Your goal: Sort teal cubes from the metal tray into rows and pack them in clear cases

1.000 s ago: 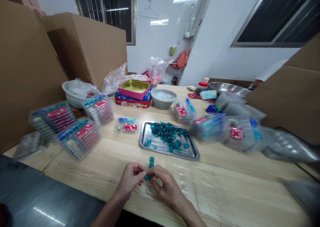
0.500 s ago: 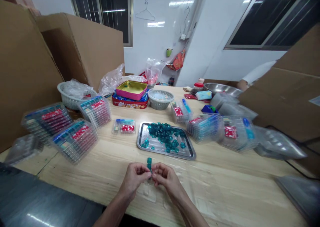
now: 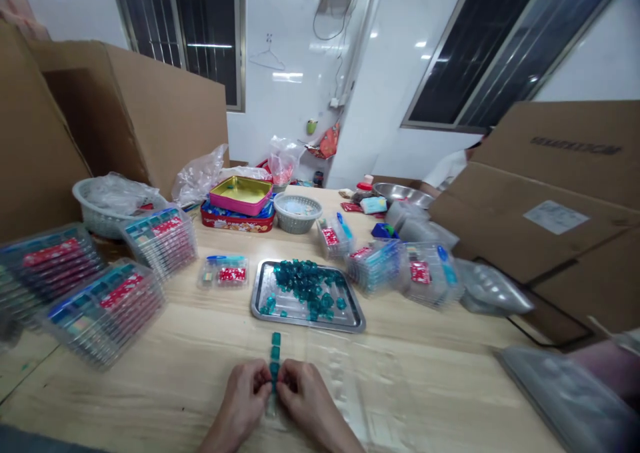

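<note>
A short column of teal translucent gem-like cubes lies in front of me in a clear plastic blister tray, flat on the table. My left hand pinches at the near end of that column from the left. From the right, my right hand does the same, fingertips almost meeting the other hand's. A teal piece shows between the fingers, partly covered by them. Just beyond, a metal tray carries a loose heap of teal gems.
Stacks of filled clear blister packs stand at the left, more packs at the right. One single pack lies beside the metal tray. Behind are baskets, a pink tin and cardboard boxes. A person's sleeve shows at right.
The camera view has swung right. Both hands sit nearer to me along the column, and more teal cubes show beyond the fingertips.
</note>
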A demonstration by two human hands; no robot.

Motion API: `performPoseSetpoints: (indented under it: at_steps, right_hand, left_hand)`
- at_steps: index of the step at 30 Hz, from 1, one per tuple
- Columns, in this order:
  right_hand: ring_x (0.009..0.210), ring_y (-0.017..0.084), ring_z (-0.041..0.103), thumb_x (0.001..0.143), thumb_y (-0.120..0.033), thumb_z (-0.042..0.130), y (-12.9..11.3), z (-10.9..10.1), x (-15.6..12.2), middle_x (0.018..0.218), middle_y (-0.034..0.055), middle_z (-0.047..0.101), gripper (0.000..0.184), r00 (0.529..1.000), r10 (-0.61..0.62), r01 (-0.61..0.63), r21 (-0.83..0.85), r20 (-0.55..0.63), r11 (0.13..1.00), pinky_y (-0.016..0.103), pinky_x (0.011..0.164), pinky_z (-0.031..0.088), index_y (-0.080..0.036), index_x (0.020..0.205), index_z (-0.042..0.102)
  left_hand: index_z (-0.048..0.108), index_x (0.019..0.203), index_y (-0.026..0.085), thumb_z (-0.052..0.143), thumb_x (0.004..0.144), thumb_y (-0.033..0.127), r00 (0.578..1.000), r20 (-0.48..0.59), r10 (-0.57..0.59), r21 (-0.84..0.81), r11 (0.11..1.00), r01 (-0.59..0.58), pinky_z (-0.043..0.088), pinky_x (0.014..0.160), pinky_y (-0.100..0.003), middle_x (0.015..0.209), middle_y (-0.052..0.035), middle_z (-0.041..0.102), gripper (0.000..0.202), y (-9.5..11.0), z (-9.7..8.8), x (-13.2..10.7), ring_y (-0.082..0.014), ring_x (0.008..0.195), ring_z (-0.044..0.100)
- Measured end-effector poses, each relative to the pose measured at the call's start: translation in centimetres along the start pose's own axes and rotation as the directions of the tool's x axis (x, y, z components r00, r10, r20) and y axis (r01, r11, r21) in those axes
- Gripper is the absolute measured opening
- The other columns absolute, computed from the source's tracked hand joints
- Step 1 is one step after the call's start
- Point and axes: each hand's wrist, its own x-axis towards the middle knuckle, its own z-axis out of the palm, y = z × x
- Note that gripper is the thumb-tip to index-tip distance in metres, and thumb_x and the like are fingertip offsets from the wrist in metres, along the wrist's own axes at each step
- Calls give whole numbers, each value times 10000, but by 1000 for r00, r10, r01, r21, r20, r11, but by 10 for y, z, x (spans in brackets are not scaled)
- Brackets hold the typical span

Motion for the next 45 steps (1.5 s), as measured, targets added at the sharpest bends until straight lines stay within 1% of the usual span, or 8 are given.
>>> performPoseSetpoints:
  at_steps: [8, 16, 24, 28, 33, 35, 38, 45]
  right_hand:
    - [652, 138, 551, 669, -112, 500, 7, 1, 4, 658, 14, 619, 130, 999, -14, 13, -6, -40, 1000, 212, 619, 349, -153, 715, 614]
    - [677, 146, 558, 726, -121, 473, 14, 4, 9, 685, 21, 614, 121, 998, -56, 57, 39, -40, 998, 212, 621, 362, -153, 753, 587]
    - [737, 165, 570, 718, -95, 488, 12, 1, 13, 727, 43, 650, 172, 999, -26, 22, -110, -38, 994, 230, 671, 362, -153, 742, 647]
    - [739, 165, 576, 740, -130, 499, 13, -1, 11, 737, 40, 662, 178, 996, -78, 70, -143, -51, 987, 232, 682, 366, -171, 757, 672]
    - [657, 136, 565, 713, -99, 485, 44, -48, 37, 695, 28, 634, 181, 969, -90, 61, -129, -231, 990, 202, 608, 375, -149, 724, 658]
    - [764, 155, 579, 716, -94, 485, 65, -76, 54, 823, 54, 645, 201, 917, -91, 10, -207, -388, 978, 217, 700, 399, -146, 809, 656]
    - [968, 226, 538, 656, -11, 454, 93, -109, 76, 1003, 114, 628, 343, 875, -62, -65, -243, -480, 968, 302, 861, 356, -130, 914, 646]
    - [855, 232, 565, 615, -30, 465, 111, -117, 86, 829, 84, 637, 246, 893, -55, -15, -152, -446, 988, 324, 796, 382, -134, 768, 626]
  left_hand:
    - [524, 624, 116, 458, 601, 160, 1000, 5, 20, -111, 994, -19, 309, 489, -67, 545, 38, 492, 82, -1, 6, 7, 20, 498, 421]
    - [518, 763, 148, 452, 643, 248, 997, 40, -65, -255, 964, 73, 443, 449, -130, 625, 42, 517, 170, 4, 8, 5, -19, 479, 497]
    - [567, 639, 122, 407, 708, 206, 987, -141, 76, 16, 997, -74, 338, 545, -66, 756, -6, 503, 194, 0, 14, 8, 10, 623, 442]
    - [599, 662, 139, 428, 742, 309, 990, -92, 106, 115, 989, -96, 320, 590, -77, 783, -12, 503, 253, -3, 13, 8, -5, 682, 451]
    - [607, 732, 171, 424, 745, 298, 987, -45, 154, 188, 972, -143, 316, 665, -93, 825, -3, 512, 223, -5, 11, 7, -6, 718, 458]
    - [601, 708, 162, 388, 758, 278, 984, -29, 173, 233, 959, -162, 307, 714, -103, 824, -7, 516, 248, -5, 10, 7, -10, 760, 463]
    - [604, 717, 157, 356, 757, 241, 985, 19, 170, 275, 946, -169, 291, 722, -115, 849, -13, 521, 264, -4, 8, 8, -13, 775, 462]
    - [617, 771, 163, 410, 702, 224, 991, 11, 135, 248, 960, -133, 281, 659, -107, 814, -2, 514, 227, 2, 2, 11, 4, 690, 443]
